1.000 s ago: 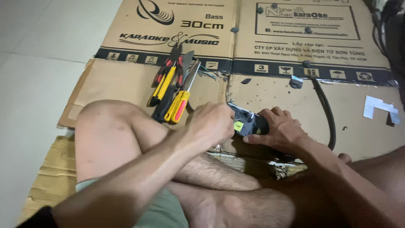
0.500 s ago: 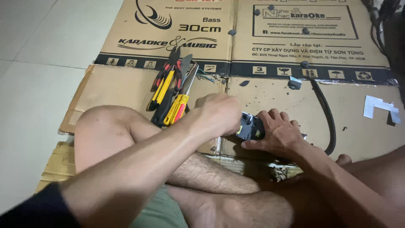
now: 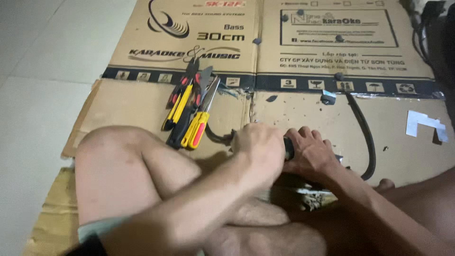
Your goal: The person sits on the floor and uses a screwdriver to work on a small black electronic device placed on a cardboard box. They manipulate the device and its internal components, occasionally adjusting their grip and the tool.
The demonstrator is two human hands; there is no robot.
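Observation:
My left hand [image 3: 258, 149] and my right hand [image 3: 310, 154] meet over my crossed legs, both closed around a small black device [image 3: 288, 148]. Only a dark sliver of it shows between the hands; the rest is hidden under my fingers. A thin dark wire [image 3: 215, 138] curves out from beneath my left hand toward the tools. Below my right hand lies some pale debris [image 3: 313, 199].
Pliers, cutters and a screwdriver with yellow and red handles [image 3: 189, 111] lie together on flattened printed cardboard [image 3: 137, 102]. A thick black cable [image 3: 365, 137] runs down the right side. A white paper scrap [image 3: 424, 122] and a small grey piece [image 3: 328, 97] lie there. Pale tile floor [image 3: 38, 95] is at left.
My left hand has slid right and closed over the black device, hiding its yellow-labelled face. The view has shifted slightly; the tools have not moved.

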